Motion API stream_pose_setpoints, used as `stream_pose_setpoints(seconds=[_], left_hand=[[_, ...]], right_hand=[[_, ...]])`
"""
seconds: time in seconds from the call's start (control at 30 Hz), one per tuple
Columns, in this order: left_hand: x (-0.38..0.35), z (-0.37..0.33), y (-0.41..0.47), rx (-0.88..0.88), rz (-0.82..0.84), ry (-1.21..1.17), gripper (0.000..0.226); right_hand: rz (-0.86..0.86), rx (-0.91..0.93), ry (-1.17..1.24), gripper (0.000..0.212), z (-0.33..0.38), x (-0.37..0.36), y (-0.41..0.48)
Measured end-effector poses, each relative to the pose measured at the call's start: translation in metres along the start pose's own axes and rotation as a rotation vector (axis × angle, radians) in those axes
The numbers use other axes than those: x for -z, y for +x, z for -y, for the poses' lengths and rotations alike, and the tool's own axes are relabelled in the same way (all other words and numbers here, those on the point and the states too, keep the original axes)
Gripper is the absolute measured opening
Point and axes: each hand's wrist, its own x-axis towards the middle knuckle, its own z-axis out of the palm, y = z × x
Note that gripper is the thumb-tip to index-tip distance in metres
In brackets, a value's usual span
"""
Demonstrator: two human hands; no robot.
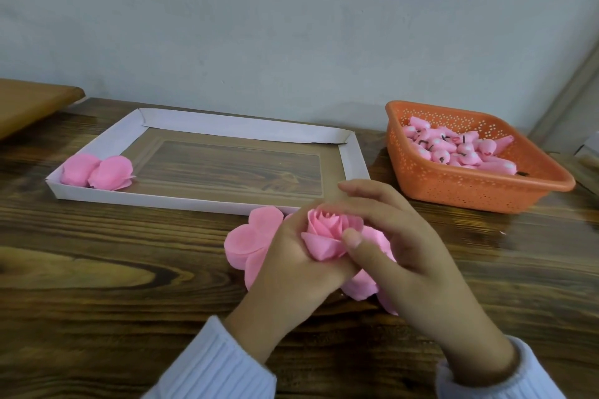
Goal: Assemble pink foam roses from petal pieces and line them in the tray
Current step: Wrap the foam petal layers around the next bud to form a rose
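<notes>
The dark-grained wooden table point(97, 253) runs out of view at the left, right and near edges. One shallow white cardboard tray point(227, 125) with a see-through bottom lies on it at the far left. To its right sits one orange perforated plastic basket point(453, 188), square, its far right corner blurred. A lighter brown wooden board point(29, 104) at the far left is cut off by the frame, and a pale object point(586, 155) at the right edge is too cropped to make out.

Two hands meet near the middle, each wrist in a white ribbed sleeve point(210, 366). The left hand point(291, 272) cups a half-built pink foam rose point(327, 236) from below, fingers curled under it and mostly hidden. The right hand point(415, 246) closes around the same rose from the right, thumb pressed on an outer petal and fingers arched over the top.

Flat pink foam petal pieces point(246, 236) lie on the table under both hands, just in front of the tray's near wall. They overlap and are partly covered, so their number cannot be told.

Two finished pink roses point(97, 172) lie side by side, touching, in the tray's near left corner.

Small pink foam bud cores point(470, 152) are heaped in the basket, too jumbled to count.
</notes>
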Motion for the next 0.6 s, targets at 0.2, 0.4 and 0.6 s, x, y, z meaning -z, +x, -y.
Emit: stream_pose_setpoints(seconds=[0.2,0.4,0.6], left_hand=[[-0.001,-0.006,-0.002,-0.092,0.011,0.016,0.017],[0.0,-0.009,-0.007,-0.307,-0.198,-0.023,0.01],[-0.001,-0.012,-0.006,-0.327,-0.227,-0.025,0.017]], right_hand=[[0.012,-0.035,0.063,0.028,-0.003,0.002,-0.002],[-0.046,-0.461,0.598,0.027,-0.01,-0.009,-0.002],[0.243,-0.611,1.005,0.064,-0.005,-0.028,-0.006]])
